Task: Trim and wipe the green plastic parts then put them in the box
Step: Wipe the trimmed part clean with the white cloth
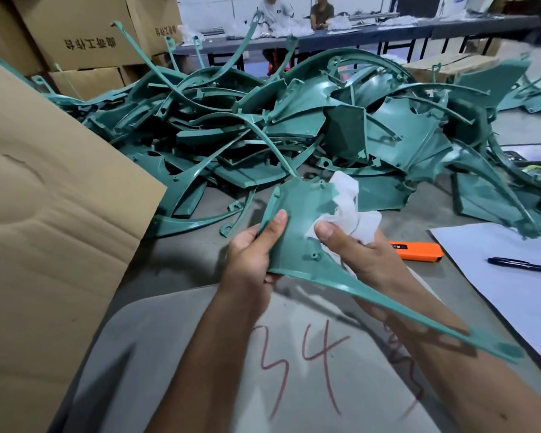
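At the left edge of the frame a cardboard box flap (53, 195) leans over the grey surface (175, 260), and in the upper left stacked cartons (85, 35) carry dark printed characters that appear upside down and are not readable. In the lower middle, red handwriting on the surface reads "34" (300, 367), with a fainter red scrawl to its right. Just above it, the left hand (253, 248) grips the green plastic part (297, 232) by its left edge, thumb on top and fingers curled beneath. The part's broad end points up toward the pile of green parts (294, 120) at mid-frame, while its long thin arm tapers down toward the lower right, so the long axis runs diagonally. The right hand (359, 254) clamps a white cloth (353, 210) against the part's right side, thumb pressing it down. Farther right lie an orange utility knife (419, 250), its small dark label illegible, and a black pen (522, 265) on white paper (512, 295).
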A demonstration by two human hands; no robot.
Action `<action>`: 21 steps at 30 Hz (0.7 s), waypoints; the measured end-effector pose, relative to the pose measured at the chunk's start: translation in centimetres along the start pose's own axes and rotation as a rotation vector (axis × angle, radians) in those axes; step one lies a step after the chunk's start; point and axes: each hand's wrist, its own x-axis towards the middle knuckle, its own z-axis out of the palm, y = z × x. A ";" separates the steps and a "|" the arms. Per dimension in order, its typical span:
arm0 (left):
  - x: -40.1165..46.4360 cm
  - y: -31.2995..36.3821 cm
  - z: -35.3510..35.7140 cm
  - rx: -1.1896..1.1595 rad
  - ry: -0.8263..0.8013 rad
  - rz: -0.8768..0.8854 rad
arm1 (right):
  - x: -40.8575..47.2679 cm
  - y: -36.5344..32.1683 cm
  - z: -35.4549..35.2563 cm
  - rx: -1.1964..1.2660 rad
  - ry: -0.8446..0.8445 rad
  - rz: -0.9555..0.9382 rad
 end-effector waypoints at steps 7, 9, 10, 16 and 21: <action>0.4 -0.3 -0.3 -0.092 0.038 0.087 | 0.0 -0.2 0.2 -0.006 -0.089 0.205; 0.7 0.0 -0.8 -0.079 0.059 0.129 | -0.2 -1.0 -0.3 -0.024 -0.186 0.264; 0.8 0.2 -1.0 -0.068 0.060 0.150 | -0.3 -1.5 -0.6 -0.006 -0.217 0.294; 1.1 -0.1 -1.8 -0.061 0.001 0.191 | -1.3 -3.3 -3.7 0.010 -0.311 0.447; 1.5 0.8 -2.9 -0.261 0.001 0.138 | -1.7 -3.8 -5.2 0.005 -0.203 0.391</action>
